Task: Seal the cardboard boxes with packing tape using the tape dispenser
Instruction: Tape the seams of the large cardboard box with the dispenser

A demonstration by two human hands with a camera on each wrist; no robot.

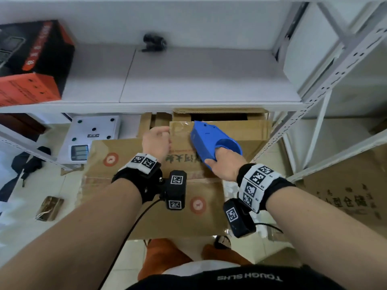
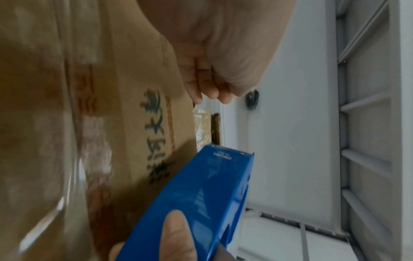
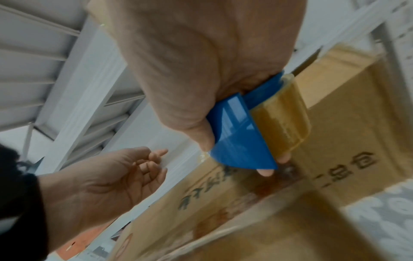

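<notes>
Head view shows the cardboard box (image 1: 146, 201) filling the lower centre of the frame, its raised flap (image 1: 222, 132) just under the white shelf (image 1: 188, 84). On that flap lies the blue tape dispenser (image 1: 209, 141), right of centre, held by the right hand (image 1: 225, 164), whose grip wraps its rear; the tape roll (image 3: 283, 116) sits against the fingers. Left hand (image 1: 156, 141), fingers loosely curled and holding nothing, rests at the flap's left edge, near the dispenser.

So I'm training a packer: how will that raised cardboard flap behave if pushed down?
The cardboard flap is thin, creased sheet, so it probably folds easily. It may spring up again, since only tape crosses its edge. The left hand could steady it.
</notes>
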